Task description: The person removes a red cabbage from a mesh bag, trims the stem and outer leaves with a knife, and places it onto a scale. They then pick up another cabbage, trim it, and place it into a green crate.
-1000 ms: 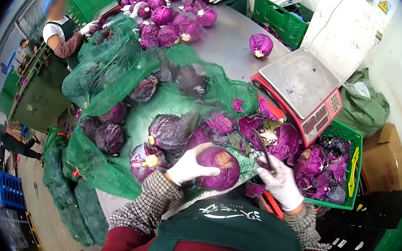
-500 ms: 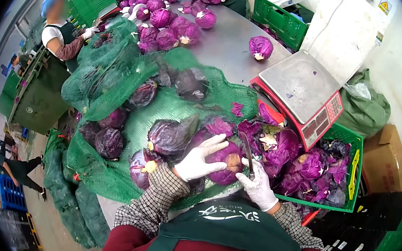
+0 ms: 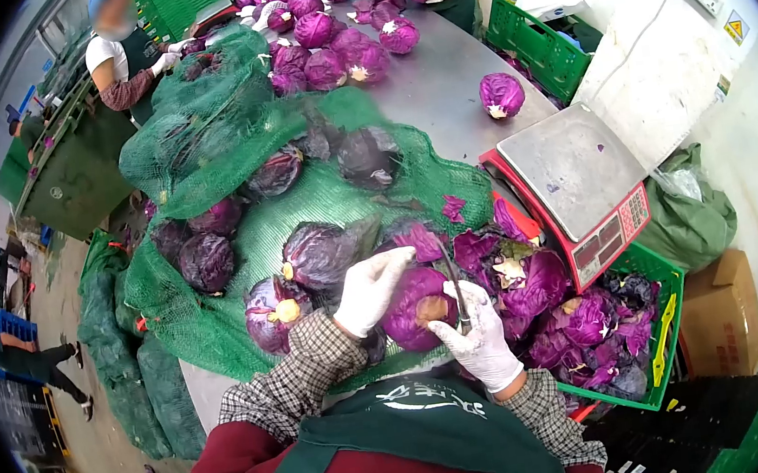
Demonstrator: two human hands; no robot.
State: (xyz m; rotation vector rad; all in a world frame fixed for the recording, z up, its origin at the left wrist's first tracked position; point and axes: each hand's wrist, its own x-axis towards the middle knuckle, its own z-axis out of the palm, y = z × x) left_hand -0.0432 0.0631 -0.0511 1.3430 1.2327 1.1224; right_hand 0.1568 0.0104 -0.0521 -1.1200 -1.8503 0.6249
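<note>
A red cabbage (image 3: 407, 315) with a brown cut stem end sits in front of me, on the green mesh sack. My left hand (image 3: 371, 293), in a white glove, lies along its upper left side with fingers stretched out; its thumb is hidden. My gloved right hand (image 3: 479, 345) grips a knife (image 3: 450, 266), the dark narrow blade pointing up and away from me. The right thumb reaches to the cabbage beside its stem end. Left of it are a dark cabbage (image 3: 318, 255) and one with a pale stem (image 3: 269, 322). A trimmed cabbage (image 3: 534, 282) lies among loose leaves to the right.
A green crate (image 3: 668, 348) of purple leaves stands at right, below a red scale (image 3: 568, 168). Green mesh (image 3: 201, 154) with dark cabbages covers the table's left. Trimmed cabbages (image 3: 349, 53) are heaped at the far end, where two people in gloves handle cabbages.
My left hand has shifted from spread over the cabbage's top to its upper left side. The cabbage and the right hand with the knife have moved slightly left.
</note>
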